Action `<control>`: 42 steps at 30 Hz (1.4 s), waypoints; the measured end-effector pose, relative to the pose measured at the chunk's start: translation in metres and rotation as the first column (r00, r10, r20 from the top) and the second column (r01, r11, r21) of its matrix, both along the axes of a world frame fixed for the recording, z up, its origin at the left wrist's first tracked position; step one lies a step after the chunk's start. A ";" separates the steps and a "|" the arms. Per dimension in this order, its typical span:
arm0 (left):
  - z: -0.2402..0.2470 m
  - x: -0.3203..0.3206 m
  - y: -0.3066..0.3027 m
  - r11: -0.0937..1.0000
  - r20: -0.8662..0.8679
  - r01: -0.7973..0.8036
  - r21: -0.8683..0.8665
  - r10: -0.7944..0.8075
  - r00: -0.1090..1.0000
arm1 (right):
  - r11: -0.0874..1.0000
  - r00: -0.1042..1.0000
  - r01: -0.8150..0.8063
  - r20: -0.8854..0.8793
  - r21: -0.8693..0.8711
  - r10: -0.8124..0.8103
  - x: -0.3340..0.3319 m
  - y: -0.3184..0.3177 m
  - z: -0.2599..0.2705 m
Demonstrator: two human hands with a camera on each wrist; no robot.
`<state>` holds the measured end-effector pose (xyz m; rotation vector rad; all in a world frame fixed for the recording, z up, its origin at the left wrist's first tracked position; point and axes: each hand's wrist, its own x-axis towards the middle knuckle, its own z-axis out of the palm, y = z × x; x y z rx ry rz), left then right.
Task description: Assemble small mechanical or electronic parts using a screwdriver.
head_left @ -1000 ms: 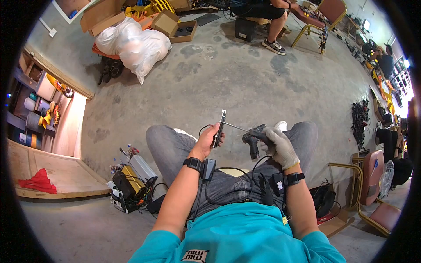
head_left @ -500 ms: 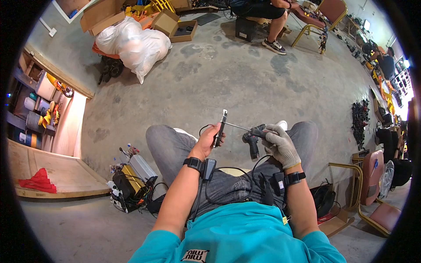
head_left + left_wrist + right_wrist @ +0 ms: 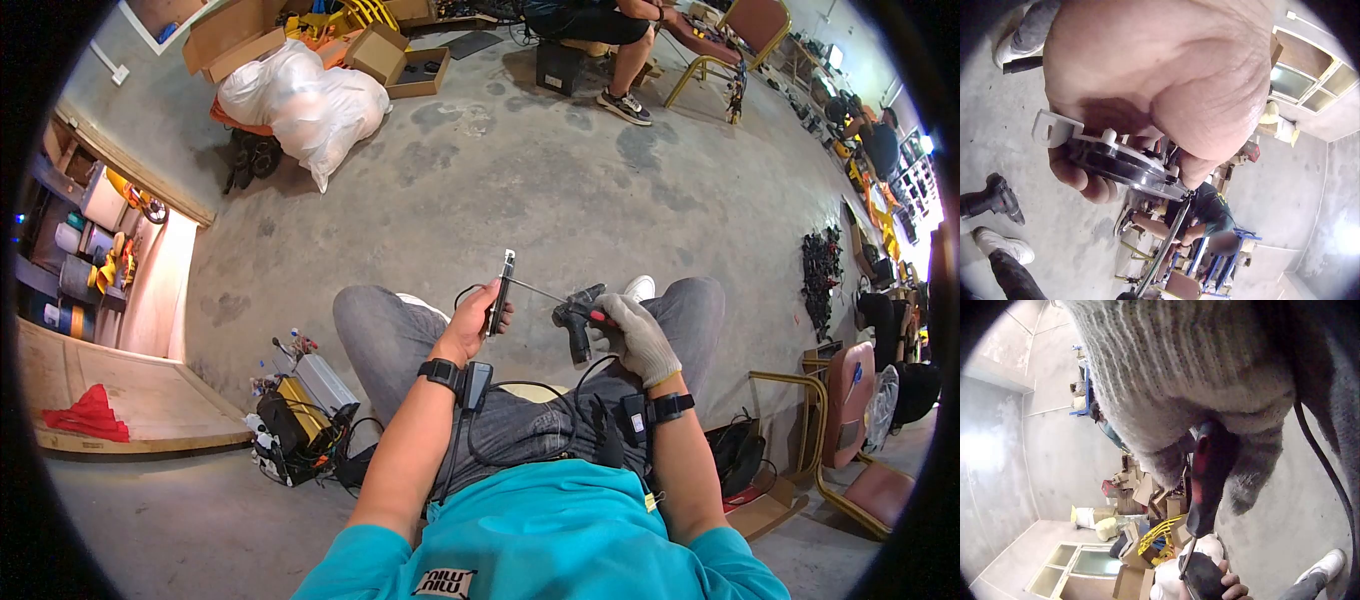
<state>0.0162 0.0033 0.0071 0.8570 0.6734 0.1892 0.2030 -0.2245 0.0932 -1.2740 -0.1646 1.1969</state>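
My bare left hand (image 3: 472, 322) grips a thin part (image 3: 502, 300) upright; in the left wrist view its rounded black body (image 3: 1119, 167) and a white tab (image 3: 1054, 128) show between thumb and fingers. The gloved right hand (image 3: 638, 338) holds a screwdriver by its red and black handle (image 3: 1210, 478). Its metal shaft (image 3: 537, 290) reaches left, and in the left wrist view the tip meets the part's end, near my thumb. A black cordless drill (image 3: 573, 325) lies on the floor between the legs, beneath the screwdriver in the head view.
Dark cables (image 3: 520, 455) cross the lap. Left of the legs are a silver case (image 3: 325, 385) and wired parts. White bags (image 3: 305, 105) and open boxes stand ahead on the left. Chairs (image 3: 850, 405) stand on the right. Another person sits at the top.
The gloved right hand has shifted its hold and turned slightly around the screwdriver handle, and red on the handle now shows. The left hand and its part have barely moved.
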 end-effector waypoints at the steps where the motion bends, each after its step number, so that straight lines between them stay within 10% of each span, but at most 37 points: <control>1: -0.001 0.000 0.000 1.000 0.004 -0.004 -0.011 0.004 1.000 | 1.000 1.000 0.001 0.000 0.000 -0.001 0.002 -0.002 -0.004; 22: -0.002 -0.003 0.004 0.993 0.099 -0.074 -0.094 0.083 0.992 | 0.998 0.998 0.050 0.021 0.044 -0.051 0.002 -0.001 -0.002; 28: 0.000 0.000 0.000 1.000 0.032 -0.028 0.000 0.028 0.999 | 0.975 0.959 0.128 -0.274 0.183 -0.074 0.012 -0.005 -0.018; 33: 0.016 0.004 -0.015 0.989 0.036 0.142 -0.031 -0.141 0.989 | 0.975 0.992 -0.126 0.013 0.182 0.125 -0.003 0.004 0.000; 42: 0.023 0.008 -0.026 0.909 0.076 0.416 0.042 -0.418 0.905 | 0.999 0.985 -0.034 0.172 0.041 0.027 -0.006 0.010 0.010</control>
